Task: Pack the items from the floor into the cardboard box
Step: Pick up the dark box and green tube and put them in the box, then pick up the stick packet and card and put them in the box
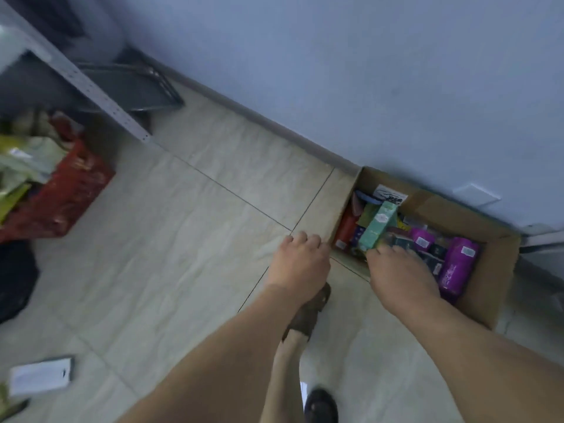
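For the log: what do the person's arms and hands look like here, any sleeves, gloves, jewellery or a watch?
Both forearms are bare up to the frame edge, with no sleeves showing. The left hand and right hand wear no gloves, and no watch, bracelet or ring can be seen on what is in view. The picture is somewhat blurred, so small marks cannot be ruled out.
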